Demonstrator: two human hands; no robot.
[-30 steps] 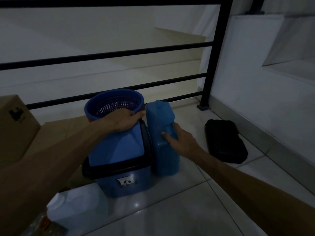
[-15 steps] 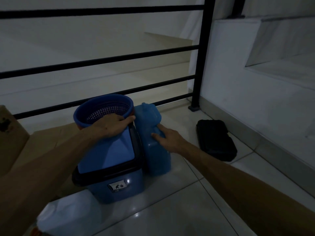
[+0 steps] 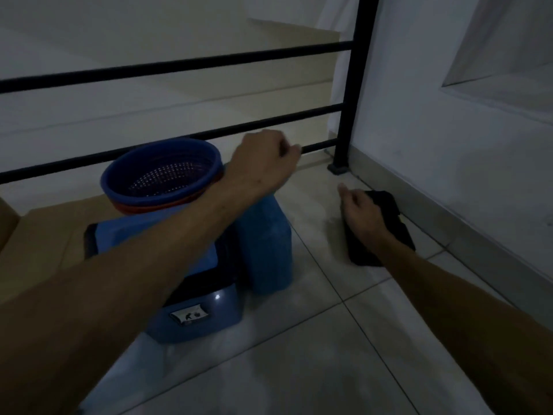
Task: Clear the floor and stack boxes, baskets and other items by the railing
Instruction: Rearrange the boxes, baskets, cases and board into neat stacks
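Observation:
A round blue basket (image 3: 163, 175) sits on top of a blue lidded bin (image 3: 194, 313) beside the black railing (image 3: 185, 65). A blue jerrycan (image 3: 267, 244) stands upright against the bin's right side. My left hand (image 3: 263, 158) hovers above the jerrycan with fingers loosely curled, holding nothing. A flat black case (image 3: 386, 217) lies on the tiles near the right wall. My right hand (image 3: 363, 214) rests on the case; whether its fingers grip the edge is hidden.
Cardboard boxes (image 3: 45, 235) sit at the left behind the bin. The railing post (image 3: 348, 85) stands in the corner by the white wall (image 3: 434, 130). Pale floor tiles (image 3: 299, 354) spread in front.
My left hand has lifted off the basket and moved right above the jerrycan. My right hand has left the jerrycan and moved right onto the black case.

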